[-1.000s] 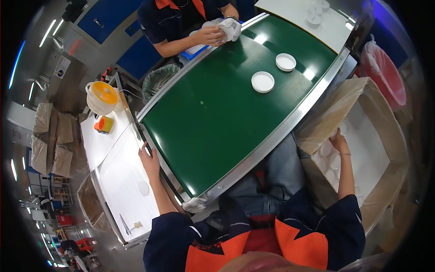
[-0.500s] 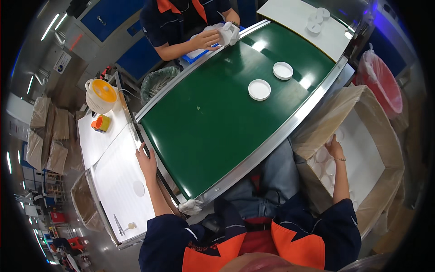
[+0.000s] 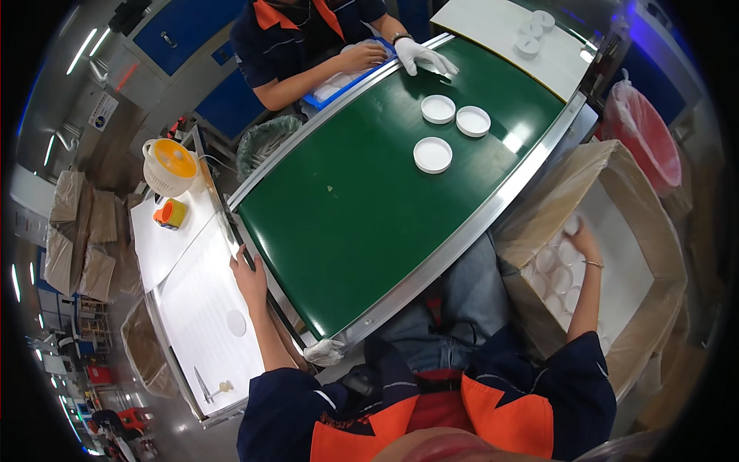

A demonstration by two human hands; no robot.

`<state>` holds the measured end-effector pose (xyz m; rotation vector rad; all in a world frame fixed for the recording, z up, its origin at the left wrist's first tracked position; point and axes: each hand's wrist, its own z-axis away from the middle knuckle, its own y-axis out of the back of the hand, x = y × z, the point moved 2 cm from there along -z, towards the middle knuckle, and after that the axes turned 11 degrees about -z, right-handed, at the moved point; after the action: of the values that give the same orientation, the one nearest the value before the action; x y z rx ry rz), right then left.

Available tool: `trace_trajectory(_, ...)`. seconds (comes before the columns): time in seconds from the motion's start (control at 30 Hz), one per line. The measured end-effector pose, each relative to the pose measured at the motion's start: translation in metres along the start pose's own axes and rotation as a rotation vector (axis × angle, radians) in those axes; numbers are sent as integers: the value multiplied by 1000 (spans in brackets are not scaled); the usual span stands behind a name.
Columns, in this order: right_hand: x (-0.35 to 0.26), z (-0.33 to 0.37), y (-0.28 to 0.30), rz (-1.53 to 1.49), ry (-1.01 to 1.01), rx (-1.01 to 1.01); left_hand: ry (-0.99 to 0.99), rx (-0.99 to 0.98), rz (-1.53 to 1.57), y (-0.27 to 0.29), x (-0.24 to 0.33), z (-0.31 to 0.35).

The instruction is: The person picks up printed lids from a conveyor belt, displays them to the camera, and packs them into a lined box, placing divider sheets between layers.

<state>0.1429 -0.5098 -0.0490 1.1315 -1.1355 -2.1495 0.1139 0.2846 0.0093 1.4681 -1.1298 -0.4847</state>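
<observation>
My left hand (image 3: 249,279) rests on the edge between the white side table and the green conveyor belt (image 3: 339,231), fingers apart and holding nothing. Inside the lined cardboard box (image 3: 539,202) at the right, my right hand (image 3: 586,245) has its fingertips on a white round lid (image 3: 571,225); the far fingers are partly hidden. Several more white lids (image 3: 548,260) lie below it in the box. On the belt sit three shallow white round lids, one nearest me (image 3: 433,155), one to the right (image 3: 473,122) and one at the back (image 3: 438,109).
Across the belt, a co-worker's gloved hand (image 3: 425,57) reaches over it; a blue tray (image 3: 327,94) of white pieces is beside them. The side table holds a yellow-lidded pot (image 3: 171,165), a tape roll (image 3: 171,213), a white disc (image 3: 236,323) and tweezers (image 3: 203,385). A pink-lined bin (image 3: 645,138) stands far right.
A third lid now lies on the belt, by the co-worker's gloved hand, which has extended over it. My right hand has shifted slightly farther and rightward inside the box. My left hand stays put.
</observation>
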Motion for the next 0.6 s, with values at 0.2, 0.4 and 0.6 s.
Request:
trace_trajectory(0.2, -176, 60, 63, -420, 857, 602, 4, 14, -72, 0, 5, 1)
trace_trajectory(0.4, -324, 39, -64, 93, 1103, 252, -23, 10, -34, 3, 3, 2)
trace_trajectory(0.6, -371, -6, -115, 154, 752, 194, -8, 27, -36, 3, 4, 4)
